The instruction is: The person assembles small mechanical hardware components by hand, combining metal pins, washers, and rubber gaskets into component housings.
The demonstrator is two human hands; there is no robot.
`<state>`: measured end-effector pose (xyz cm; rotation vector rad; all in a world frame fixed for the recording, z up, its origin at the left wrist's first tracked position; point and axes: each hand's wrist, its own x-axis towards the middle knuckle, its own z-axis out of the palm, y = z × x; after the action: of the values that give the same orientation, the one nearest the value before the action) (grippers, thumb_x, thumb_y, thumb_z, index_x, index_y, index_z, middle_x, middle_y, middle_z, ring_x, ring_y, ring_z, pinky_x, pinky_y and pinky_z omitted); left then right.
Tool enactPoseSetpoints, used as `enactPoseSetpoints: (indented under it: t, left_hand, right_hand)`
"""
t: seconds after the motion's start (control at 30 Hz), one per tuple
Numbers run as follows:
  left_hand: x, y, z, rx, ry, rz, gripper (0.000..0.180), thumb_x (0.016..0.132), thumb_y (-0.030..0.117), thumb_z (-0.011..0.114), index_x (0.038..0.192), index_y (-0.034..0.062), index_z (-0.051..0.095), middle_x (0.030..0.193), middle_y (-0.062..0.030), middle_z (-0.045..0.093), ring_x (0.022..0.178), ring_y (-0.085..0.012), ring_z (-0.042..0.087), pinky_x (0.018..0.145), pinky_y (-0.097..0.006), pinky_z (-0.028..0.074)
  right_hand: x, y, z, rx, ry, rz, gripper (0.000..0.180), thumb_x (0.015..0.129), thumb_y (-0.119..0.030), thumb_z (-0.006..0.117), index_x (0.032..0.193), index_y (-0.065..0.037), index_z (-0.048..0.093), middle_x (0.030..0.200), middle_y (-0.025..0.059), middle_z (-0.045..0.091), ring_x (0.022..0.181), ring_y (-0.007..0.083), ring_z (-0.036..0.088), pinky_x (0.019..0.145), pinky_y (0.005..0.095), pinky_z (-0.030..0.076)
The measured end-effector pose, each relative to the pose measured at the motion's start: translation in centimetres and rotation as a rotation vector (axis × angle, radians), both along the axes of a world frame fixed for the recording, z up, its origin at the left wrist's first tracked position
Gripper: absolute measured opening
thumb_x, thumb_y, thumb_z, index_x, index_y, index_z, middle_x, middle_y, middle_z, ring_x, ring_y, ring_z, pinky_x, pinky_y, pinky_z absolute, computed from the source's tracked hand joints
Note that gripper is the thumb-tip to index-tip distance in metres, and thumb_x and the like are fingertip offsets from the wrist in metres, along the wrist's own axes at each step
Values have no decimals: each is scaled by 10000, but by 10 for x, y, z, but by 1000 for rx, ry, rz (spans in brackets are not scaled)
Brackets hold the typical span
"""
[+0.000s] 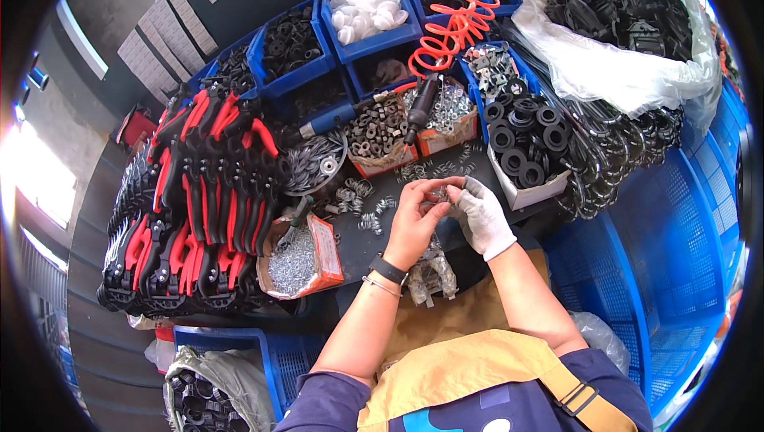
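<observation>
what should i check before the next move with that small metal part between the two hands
1. Small shiny metal part pinched at both hands' fingers: ok.
2. Bare left hand steady above the dark worktop: ok.
3. White-gloved right hand meets the part from the other side: ok.
4. Part seated or aligned: cannot tell, too small.
5. Loose metal spring rings lie on the worktop beside the left hand: ok.
6. Open orange cardboard box of silver screws sits close to the left forearm, could be knocked: not ok.
</observation>
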<state>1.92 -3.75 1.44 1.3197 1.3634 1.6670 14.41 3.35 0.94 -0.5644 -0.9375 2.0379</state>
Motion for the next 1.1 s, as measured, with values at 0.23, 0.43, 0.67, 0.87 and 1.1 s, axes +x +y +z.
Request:
enactPoseSetpoints:
  t: [0.23,0.43,0.67,0.87,1.1]
  left_hand:
    - [-3,-3,-1,-119,-379,-121,399,894,21,627,1280,23,527,1236,-74,559,981,-118,553,899,-261,478]
    - [-2,-3,-4,0,-280,-39,299,923,39,603,1214,13,535,1064,-38,599,935,-113,567,875,-269,479]
    - [-4,0,-9,-53,-176,-43,182,975,80,529,1146,22,502,1031,-45,581,923,-121,571,854,-278,486]
    - [-1,-1,-10,-122,12,79,195,1019,120,433,1172,19,497,1014,-33,555,906,-96,537,822,-251,465]
    - [5,0,-1,-79,-41,56,250,1032,139,407,1238,25,492,1015,-21,551,918,-84,517,832,-242,444]
  right_hand:
    - [2,-2,2,-78,38,38,210,939,-148,603,1100,-15,583,979,65,658,774,114,634,629,223,536]
    - [3,-1,0,-60,-10,102,198,922,-164,629,1053,-29,568,916,39,632,774,120,627,627,229,522]
    - [3,-4,0,80,-105,62,203,902,-159,638,1031,-27,553,907,38,608,782,121,608,683,258,507]
    - [4,-8,11,1166,-481,-311,150,677,12,633,810,-42,592,858,138,565,845,329,588,714,379,493]
    - [1,-7,6,1595,-437,-474,175,728,17,664,880,-46,605,886,107,594,819,268,613,736,336,505]
